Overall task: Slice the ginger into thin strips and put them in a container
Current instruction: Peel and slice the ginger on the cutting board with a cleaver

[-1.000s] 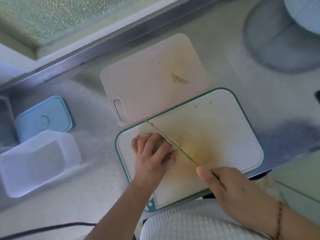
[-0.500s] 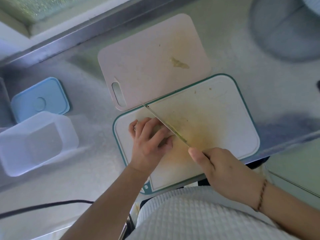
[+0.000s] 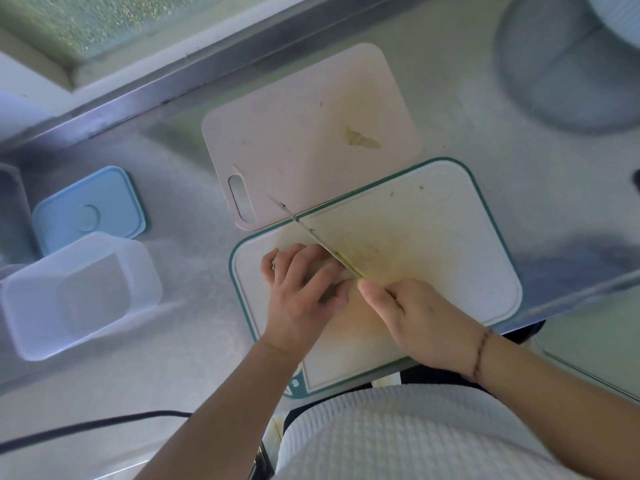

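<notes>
Head view: the left hand (image 3: 301, 292) rests on the green-rimmed cutting board (image 3: 450, 271), fingers curled down over the ginger (image 3: 317, 268), of which only a pale part shows between the fingers. The right hand (image 3: 412, 317) grips the handle of the knife (image 3: 322, 242), the handle itself hidden inside the fist, thumb lying along the top. The blade runs diagonally away from the person, its edge just beside the left hand's knuckles and its tip reaching over the near corner of the pink cutting board (image 3: 294, 133). The pink board lies behind the green-rimmed one, partly tucked under it, and carries one small pale scrap (image 3: 360, 140). To the left on the steel bench (image 3: 180, 341) stands an open translucent container (image 3: 79, 296), well apart from the boards, with its blue lid (image 3: 90, 209) lying flat just behind it. Whether cut strips lie on the board cannot be told. A black cable (image 3: 86, 427) crosses the bench near the left forearm.
</notes>
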Demonstrator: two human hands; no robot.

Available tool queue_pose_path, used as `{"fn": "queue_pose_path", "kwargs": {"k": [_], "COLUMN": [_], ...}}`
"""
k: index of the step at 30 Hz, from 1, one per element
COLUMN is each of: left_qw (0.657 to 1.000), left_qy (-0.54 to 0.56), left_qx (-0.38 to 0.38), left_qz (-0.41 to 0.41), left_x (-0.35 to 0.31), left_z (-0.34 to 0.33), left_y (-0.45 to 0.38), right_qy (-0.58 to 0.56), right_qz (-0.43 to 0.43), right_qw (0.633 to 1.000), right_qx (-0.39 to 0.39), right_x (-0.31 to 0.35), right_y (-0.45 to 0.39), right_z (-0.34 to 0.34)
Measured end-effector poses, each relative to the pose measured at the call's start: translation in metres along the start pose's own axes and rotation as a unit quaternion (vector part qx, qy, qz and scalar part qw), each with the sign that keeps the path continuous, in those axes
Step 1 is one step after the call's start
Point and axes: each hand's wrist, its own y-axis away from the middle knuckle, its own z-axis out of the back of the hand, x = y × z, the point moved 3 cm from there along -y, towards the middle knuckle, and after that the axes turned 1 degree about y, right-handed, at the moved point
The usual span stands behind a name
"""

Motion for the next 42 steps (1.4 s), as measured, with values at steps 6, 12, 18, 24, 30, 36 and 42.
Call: {"fn": "queue_pose_path", "kwargs": {"k": [6,12,18,24,30,36,42], "left_qw": [1.000,1.000,1.000,1.000,1.000,1.000,1.000], "left_qy": [-0.013,-0.012,0.003,0.012,0.018,0.015,0.018], "left_qx": [-0.007,-0.009,-0.018,-0.016,-0.014,-0.015,-0.019], "left_qz": [-0.011,-0.011,-0.008,-0.009,-0.010,-0.008,-0.011], "left_x": [0.001,0.000,0.001,0.002,0.002,0.003,0.001], "left_z": [0.000,0.000,-0.002,-0.003,-0.002,-0.002,-0.001], "left_y": [0.002,0.002,0.002,0.004,0.002,0.003,0.002], "right_qy": [-0.019,-0.021,-0.008,-0.011,-0.007,-0.010,-0.007], "right_qz": [-0.002,-0.011,0.007,-0.008,-0.009,-0.020,-0.024], "right_qw": [0.999,0.998,0.999,1.000,1.000,1.000,0.999], "right_qx": [-0.028,-0.053,-0.032,-0.022,-0.023,-0.022,-0.019], "right_x": [-0.004,-0.006,-0.003,-0.001,0.000,0.000,0.002], "right_y": [-0.010,0.007,0.033,0.038,0.039,0.044,0.043], "right_z": [0.003,0.010,0.006,0.007,0.007,0.006,0.005]}}
